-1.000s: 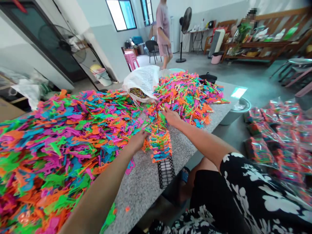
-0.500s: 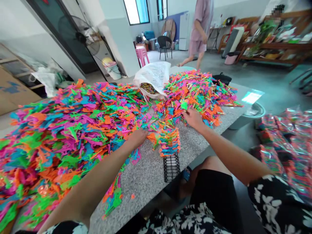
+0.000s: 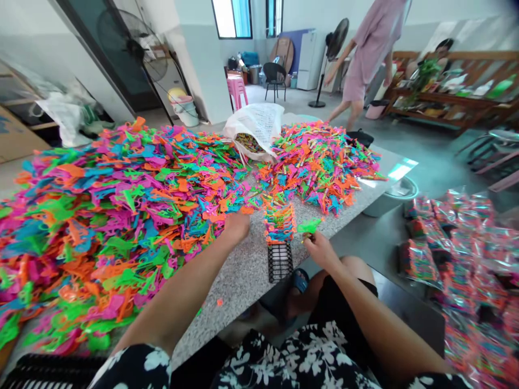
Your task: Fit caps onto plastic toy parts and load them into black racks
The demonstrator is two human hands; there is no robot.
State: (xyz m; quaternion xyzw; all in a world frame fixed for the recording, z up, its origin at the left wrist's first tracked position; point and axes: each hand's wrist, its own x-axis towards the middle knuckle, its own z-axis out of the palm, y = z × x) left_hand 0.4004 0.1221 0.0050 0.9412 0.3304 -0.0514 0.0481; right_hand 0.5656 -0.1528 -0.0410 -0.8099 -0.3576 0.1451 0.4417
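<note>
The green toy point(image 3: 308, 226) is at the fingertips of the right hand point(image 3: 320, 250), it sticks out beyond them toward the rack and is in the air above the table edge. The right hand is closed in a pinch on one end of this toy. The left hand point(image 3: 238, 227) is beside the large pile point(image 3: 141, 183), with its back up and its fingers curled; an orange toy point(image 3: 247, 210) is just at its far side, but the fingers are hidden, so I cannot tell if they grip it. Between the two hands stands a black rack point(image 3: 280, 263), and its far part carries a row of toys point(image 3: 279, 226) set close together, while the near part shows bare wire. The rack rests on the speckled table point(image 3: 221, 324). Behind it is a smaller pile point(image 3: 324, 167), and beside this pile a white sack point(image 3: 259, 121) lies with its mouth open. To the right, on the floor, there are a bucket point(image 3: 379, 207) and many clear bags point(image 3: 466, 237) filled with colourful toys.
</note>
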